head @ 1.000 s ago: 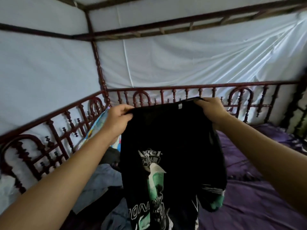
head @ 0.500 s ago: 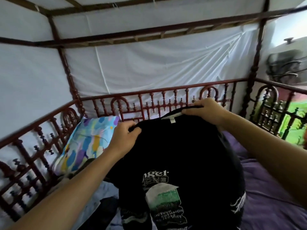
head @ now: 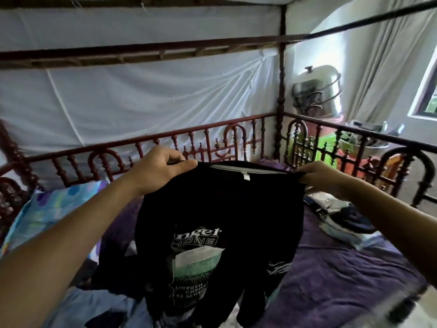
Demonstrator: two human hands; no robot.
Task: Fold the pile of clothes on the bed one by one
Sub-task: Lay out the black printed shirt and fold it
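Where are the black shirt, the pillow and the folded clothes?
black shirt (head: 236, 204), head view, plain black chest above the print.
pillow (head: 52, 209), head view, middle of its colourful face.
folded clothes (head: 338, 218), head view, top of the stack.

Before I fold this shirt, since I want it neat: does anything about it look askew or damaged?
The black T-shirt, held at its top edge by the left hand and right hand, hangs bunched and twisted below the print, with one sleeve dangling to the right. No tear shows.
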